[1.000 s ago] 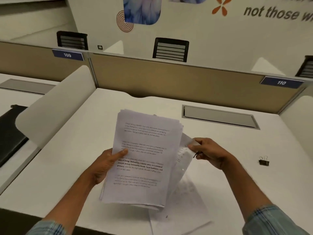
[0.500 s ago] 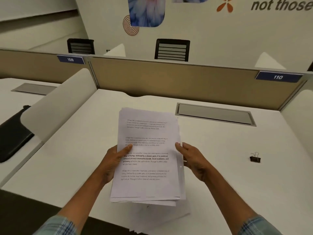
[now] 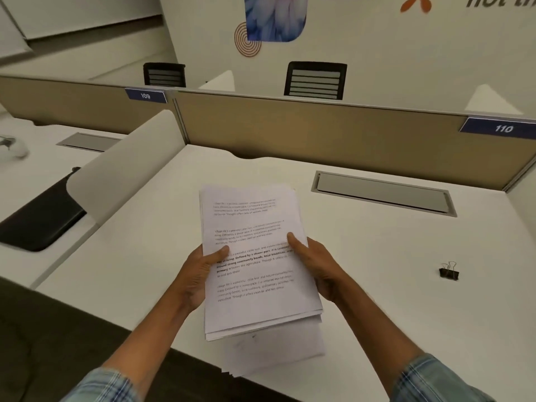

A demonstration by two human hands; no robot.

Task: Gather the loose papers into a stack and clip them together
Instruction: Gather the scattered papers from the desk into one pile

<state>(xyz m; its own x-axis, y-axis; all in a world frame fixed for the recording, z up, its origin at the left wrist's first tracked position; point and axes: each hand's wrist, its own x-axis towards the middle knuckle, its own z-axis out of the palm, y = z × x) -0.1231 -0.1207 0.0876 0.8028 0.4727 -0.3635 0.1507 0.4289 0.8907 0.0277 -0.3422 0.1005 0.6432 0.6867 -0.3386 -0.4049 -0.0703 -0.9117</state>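
- I hold the stack of papers (image 3: 255, 256) above the white desk (image 3: 377, 256), my left hand (image 3: 200, 274) gripping its left edge and my right hand (image 3: 316, 268) gripping its right edge.
- Both thumbs lie on the printed top sheet; my other fingers are hidden under the stack, so each hand is closed on the paper.
- The stack tilts slightly, its far end towards the partition, and the sheet edges at the near end are not flush.
- More loose sheets (image 3: 278, 358) lie flat on the desk under the near end of the held stack, jutting over the desk's front edge. I cannot tell whether the held stack touches them.
- The binder clip (image 3: 449, 272) sits on the desk well to the right of my right hand, black, with its wire handles up; the desk between it and my hand is bare.
- A grey cable hatch (image 3: 383, 194) is set into the desk beyond my right hand, near the tan partition (image 3: 319, 134).
- The partition bears a blue tag 110 (image 3: 503, 128) at right and a blue tag 109 (image 3: 146, 96) at left.
- A curved white side divider (image 3: 121, 166) stands to my left, between this desk and the next one.
- On that next desk lies a black mat (image 3: 37, 219), partly hidden by the divider.
- Two black chair backs (image 3: 315, 81) show above the partition.
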